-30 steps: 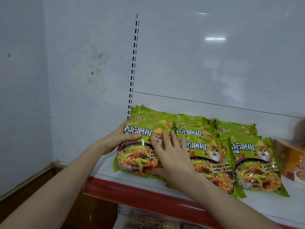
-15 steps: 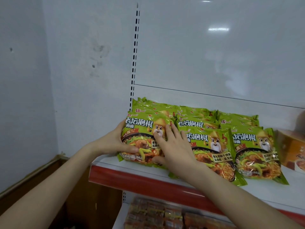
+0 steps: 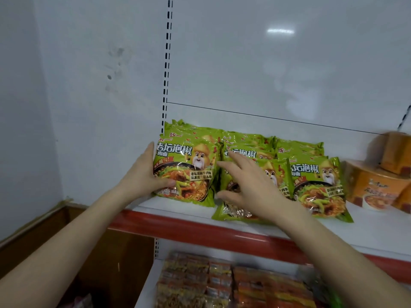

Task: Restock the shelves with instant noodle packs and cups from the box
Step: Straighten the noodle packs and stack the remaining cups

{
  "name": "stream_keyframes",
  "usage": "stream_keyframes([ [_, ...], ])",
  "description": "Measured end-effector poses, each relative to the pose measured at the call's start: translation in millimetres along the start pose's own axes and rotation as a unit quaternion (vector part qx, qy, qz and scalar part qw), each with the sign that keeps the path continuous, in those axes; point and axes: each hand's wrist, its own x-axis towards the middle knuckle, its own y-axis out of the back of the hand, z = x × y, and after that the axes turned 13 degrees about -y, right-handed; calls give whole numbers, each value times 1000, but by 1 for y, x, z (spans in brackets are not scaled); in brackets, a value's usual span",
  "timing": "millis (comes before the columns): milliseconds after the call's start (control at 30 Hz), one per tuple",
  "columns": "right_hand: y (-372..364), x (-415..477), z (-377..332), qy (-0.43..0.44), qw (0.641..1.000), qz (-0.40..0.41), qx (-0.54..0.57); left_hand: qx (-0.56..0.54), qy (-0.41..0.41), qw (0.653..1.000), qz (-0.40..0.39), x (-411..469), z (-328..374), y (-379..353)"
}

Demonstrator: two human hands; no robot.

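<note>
Up front: three packs (image 3: 189,172), perhaps two cups (image 3: 375,185)

Middle pack (image 3: 278,174) mostly under right hand (image 3: 251,187). Left hand (image 3: 142,174) fingers mostly behind left pack (image 3: 189,170). Orange cups (image 3: 378,187) at right end of shelf (image 3: 367,230) blurred, cut by frame. Lower-shelf packs (image 3: 222,285) blurred.
</note>
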Motion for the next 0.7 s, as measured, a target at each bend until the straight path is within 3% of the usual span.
stream_keyframes([
  [67,7,-16,22,-13,999,-33,-40,145,-75,986,31,-5,7,-4],
  [133,8,-26,38,-38,994,-72,-73,222,-128,967,12,-8,8,-11],
  [233,0,-28,48,-58,991,-92,-77,222,-139,964,-43,-10,11,-20],
  [433,-27,-14,43,-66,995,17,-78,253,-127,958,-53,-10,18,-20],
  [600,-35,-13,43,-69,995,58,-42,282,-212,934,-61,-11,38,-37],
  [700,-34,-15,47,-87,992,70,-52,318,-229,909,-144,-6,61,-57],
])
